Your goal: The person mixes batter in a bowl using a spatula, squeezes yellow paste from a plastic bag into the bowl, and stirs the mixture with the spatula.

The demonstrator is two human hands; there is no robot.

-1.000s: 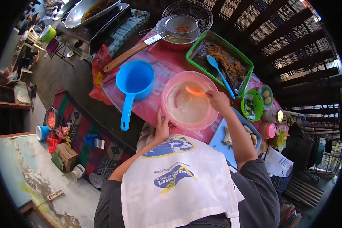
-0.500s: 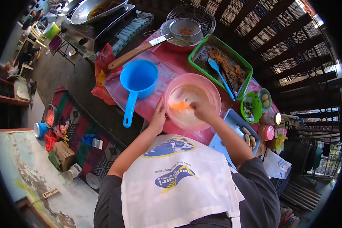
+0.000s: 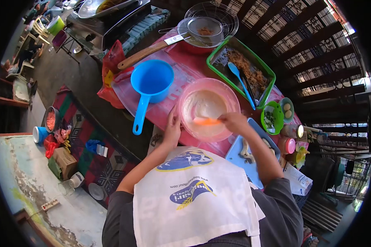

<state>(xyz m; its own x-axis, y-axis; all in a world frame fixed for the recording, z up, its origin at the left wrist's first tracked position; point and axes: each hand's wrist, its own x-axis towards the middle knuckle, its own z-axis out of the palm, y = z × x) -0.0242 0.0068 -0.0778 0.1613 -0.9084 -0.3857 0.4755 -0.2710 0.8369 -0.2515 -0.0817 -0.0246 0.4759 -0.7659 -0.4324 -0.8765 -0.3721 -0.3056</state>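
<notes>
A pink bowl point(image 3: 232, 99) of pale, creamy batter sits on the pink table cover point(image 3: 165, 117). My right hand point(image 3: 234, 122) grips an orange spatula point(image 3: 206, 122), whose blade lies in the batter near the bowl's near side. At the bowl's left rim, my left hand point(image 3: 173, 128) rests against the outside with its fingers pointing up along the wall. A blue dipper point(image 3: 152, 80) stands left of the bowl. To the right, a blue tray point(image 3: 235, 154) with peeled bananas or similar pieces lies partly under my right forearm.
Behind the bowl are a green-rimmed tray point(image 3: 273, 84) with brown shreds and a blue spoon point(image 3: 237, 74), and a strainer point(image 3: 205, 32) over a basin. A wooden-handled tool point(image 3: 146, 55) lies at the back left. A green basket point(image 3: 278, 117) and jars point(image 3: 292, 131) stand right.
The orange spatula has swept round within the batter, from the far side to the left and then to the near side. My left hand stays at the bowl's left rim.
</notes>
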